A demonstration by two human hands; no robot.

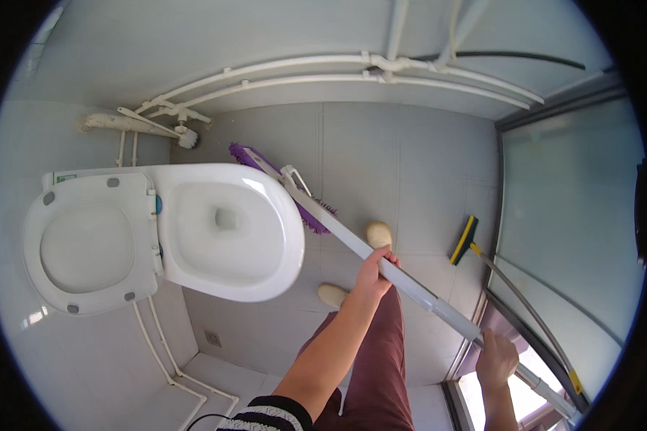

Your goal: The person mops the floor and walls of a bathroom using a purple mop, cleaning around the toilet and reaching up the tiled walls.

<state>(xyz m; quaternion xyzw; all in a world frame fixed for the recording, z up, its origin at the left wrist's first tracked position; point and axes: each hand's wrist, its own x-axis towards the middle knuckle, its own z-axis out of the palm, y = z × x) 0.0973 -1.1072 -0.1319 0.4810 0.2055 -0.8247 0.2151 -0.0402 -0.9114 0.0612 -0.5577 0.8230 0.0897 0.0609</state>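
My left hand (378,269) grips the pale tube of a flat mop handle (350,231) near the middle of the view. Lower right, my right hand (496,358) is closed around the same handle, higher up the pole. The handle slants from the lower right towards the upper left. Its flat mop head (261,161) has a purple fringed pad and rests on the grey tiled floor, beside the front rim of a white toilet bowl (232,231) that covers part of it. The toilet's seat (89,242) is raised.
A yellow-and-black floor brush (465,240) leans by a frosted glass panel (566,204) at right. White pipes (302,73) run along the far wall. A white toilet brush (187,138) hangs behind the bowl. A floor drain (213,338) lies at lower left. My slippers (379,235) are near the mop.
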